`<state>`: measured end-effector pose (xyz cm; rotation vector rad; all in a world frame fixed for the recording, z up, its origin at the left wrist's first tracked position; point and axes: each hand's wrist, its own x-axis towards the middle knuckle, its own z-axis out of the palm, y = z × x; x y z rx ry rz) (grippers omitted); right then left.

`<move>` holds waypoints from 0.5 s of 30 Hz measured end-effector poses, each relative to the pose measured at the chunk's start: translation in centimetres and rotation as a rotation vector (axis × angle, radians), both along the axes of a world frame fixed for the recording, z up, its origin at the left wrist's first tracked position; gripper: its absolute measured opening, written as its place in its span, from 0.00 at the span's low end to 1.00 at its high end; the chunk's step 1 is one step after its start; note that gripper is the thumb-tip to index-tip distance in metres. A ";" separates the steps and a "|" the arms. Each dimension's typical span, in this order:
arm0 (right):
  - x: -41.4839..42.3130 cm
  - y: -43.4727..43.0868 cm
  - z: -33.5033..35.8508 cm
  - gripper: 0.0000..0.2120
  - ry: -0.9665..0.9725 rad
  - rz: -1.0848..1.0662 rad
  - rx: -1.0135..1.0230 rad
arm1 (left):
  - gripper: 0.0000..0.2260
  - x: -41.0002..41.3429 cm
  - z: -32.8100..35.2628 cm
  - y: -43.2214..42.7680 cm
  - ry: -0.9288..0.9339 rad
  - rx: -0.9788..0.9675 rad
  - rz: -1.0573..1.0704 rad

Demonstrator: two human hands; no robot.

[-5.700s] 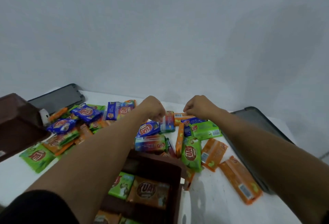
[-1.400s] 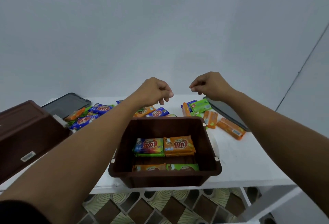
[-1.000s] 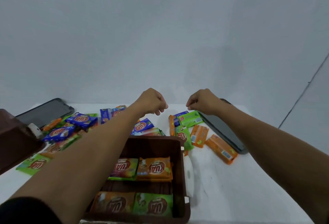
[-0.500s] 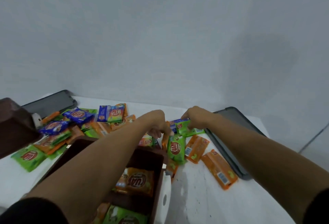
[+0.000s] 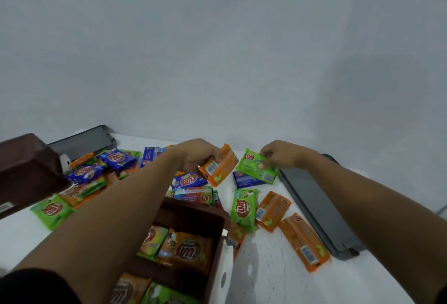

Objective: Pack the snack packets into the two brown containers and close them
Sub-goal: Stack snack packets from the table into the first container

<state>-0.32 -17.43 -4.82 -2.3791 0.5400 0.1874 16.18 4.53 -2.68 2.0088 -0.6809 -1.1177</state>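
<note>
My left hand (image 5: 196, 156) grips an orange snack packet (image 5: 221, 169) lifted off the table. My right hand (image 5: 280, 156) pinches a green snack packet (image 5: 254, 169) just above the pile. An open brown container (image 5: 193, 212) sits below my left forearm with several packets (image 5: 183, 251) inside. A second brown container (image 5: 26, 170) stands at the far left. Loose blue, green and orange packets (image 5: 244, 208) lie scattered on the white table (image 5: 266, 267).
A dark grey lid (image 5: 312, 204) lies at the right by the table edge, another grey lid (image 5: 82, 143) at the back left. The container's white latch (image 5: 223, 270) hangs at its right side. A plain wall stands right behind the table.
Both hands reached into the pile and lifted a packet each: orange in the left, green in the right. The view has tilted closer over the table.
</note>
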 end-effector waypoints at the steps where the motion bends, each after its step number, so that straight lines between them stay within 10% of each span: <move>1: -0.2 0.3 0.6 0.13 -0.024 -0.022 0.129 | 0.17 0.2 0.5 0.6 0.115 -0.058 -0.003; 7: -0.3 4.8 3.2 0.17 -0.139 -0.015 0.900 | 0.26 0.3 2.3 3.9 0.617 -0.489 -0.004; 15: 0.2 12.2 6.7 0.25 -0.092 -0.045 0.961 | 0.26 3.3 3.9 10.1 0.649 -0.426 -0.258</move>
